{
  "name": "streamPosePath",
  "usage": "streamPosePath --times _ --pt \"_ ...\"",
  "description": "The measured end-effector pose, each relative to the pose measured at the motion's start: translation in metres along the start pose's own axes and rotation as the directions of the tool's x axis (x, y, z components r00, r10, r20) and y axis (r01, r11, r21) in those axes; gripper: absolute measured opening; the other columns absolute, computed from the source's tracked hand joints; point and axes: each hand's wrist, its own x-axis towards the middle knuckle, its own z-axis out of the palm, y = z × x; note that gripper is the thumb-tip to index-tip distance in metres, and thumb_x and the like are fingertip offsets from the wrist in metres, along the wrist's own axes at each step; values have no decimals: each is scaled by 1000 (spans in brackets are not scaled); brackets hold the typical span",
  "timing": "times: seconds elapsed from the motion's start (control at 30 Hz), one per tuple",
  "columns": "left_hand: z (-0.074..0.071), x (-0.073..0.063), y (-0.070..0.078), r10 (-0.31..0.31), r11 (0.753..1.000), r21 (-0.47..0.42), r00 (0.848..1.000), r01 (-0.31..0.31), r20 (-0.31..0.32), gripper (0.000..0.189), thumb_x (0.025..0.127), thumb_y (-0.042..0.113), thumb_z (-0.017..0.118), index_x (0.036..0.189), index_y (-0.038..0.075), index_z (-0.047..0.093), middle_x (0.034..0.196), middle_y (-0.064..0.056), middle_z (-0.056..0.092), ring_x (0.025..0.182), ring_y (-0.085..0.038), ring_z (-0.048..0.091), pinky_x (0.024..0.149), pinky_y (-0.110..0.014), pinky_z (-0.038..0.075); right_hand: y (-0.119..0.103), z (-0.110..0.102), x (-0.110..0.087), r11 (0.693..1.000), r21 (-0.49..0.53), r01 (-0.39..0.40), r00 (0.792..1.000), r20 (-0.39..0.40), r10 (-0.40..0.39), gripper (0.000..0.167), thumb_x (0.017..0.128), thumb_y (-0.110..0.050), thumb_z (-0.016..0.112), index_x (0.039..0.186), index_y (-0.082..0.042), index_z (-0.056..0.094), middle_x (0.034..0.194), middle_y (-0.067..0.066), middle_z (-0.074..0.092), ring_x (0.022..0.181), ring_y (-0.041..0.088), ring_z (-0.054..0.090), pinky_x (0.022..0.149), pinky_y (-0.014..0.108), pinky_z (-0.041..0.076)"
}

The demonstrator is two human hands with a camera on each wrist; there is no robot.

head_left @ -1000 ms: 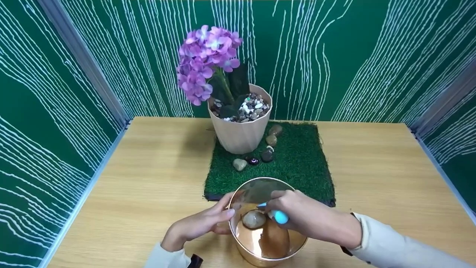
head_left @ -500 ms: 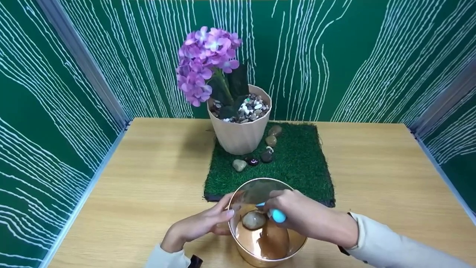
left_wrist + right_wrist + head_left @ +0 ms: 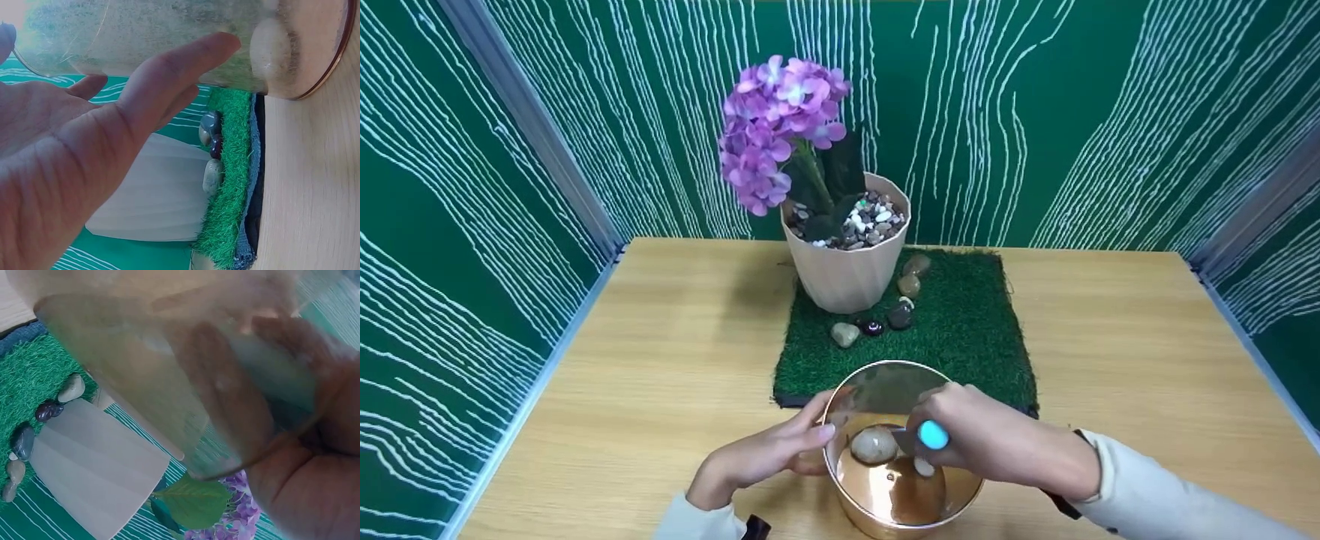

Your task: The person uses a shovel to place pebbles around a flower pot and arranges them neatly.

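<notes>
A clear amber bucket [image 3: 877, 517] stands at the table's near edge, overlapping the grass mat's front in the head view. Inside lies a large pale pebble [image 3: 874, 446]. My left hand [image 3: 769, 452] rests against the bucket's left wall, thumb and fingers spread and fairly straight; the left wrist view shows the thumb [image 3: 180, 67] along the wall. Inside the bucket my right hand [image 3: 971, 431] grips a tool with a turquoise handle [image 3: 933, 435]; its kind is mostly hidden. A grey part points towards the pebble. A small whitish thing [image 3: 924, 467] shows below that hand.
Behind the bucket is a green grass mat [image 3: 960, 330]. On it stands a pale flowerpot [image 3: 847, 277] with purple flowers [image 3: 780, 127], and several pebbles [image 3: 845, 334] line its front and right. Green patterned walls [image 3: 1072, 112] enclose the table [image 3: 660, 337].
My right hand has shifted slightly right and turned, so the turquoise handle now shows only its end. The small whitish thing has come into view. My left hand stays put.
</notes>
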Motion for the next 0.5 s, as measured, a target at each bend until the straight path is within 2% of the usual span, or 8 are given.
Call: streamPosePath --times 0.23,0.5 --pt "-1 -2 1 -13 1000 26 1000 13 -13 83 124 45 38 181 6 -8 189 -26 0 173 -50 21 128 -61 49 4 -6 -4 999 35 27 999 38 -28 12 91 0 88 102 -5 87 97 0 85 88 2 75 79 25 67" --pt "-1 0 0 -7 1000 29 1000 7 -18 85 123 48 39 181 8 -7 190 -25 1 174 -49 19 127 -60 51 3 -9 -3 994 111 22 992 123 -36 13 92 3 83 99 -6 87 90 -5 84 78 -3 64 75 18 60"
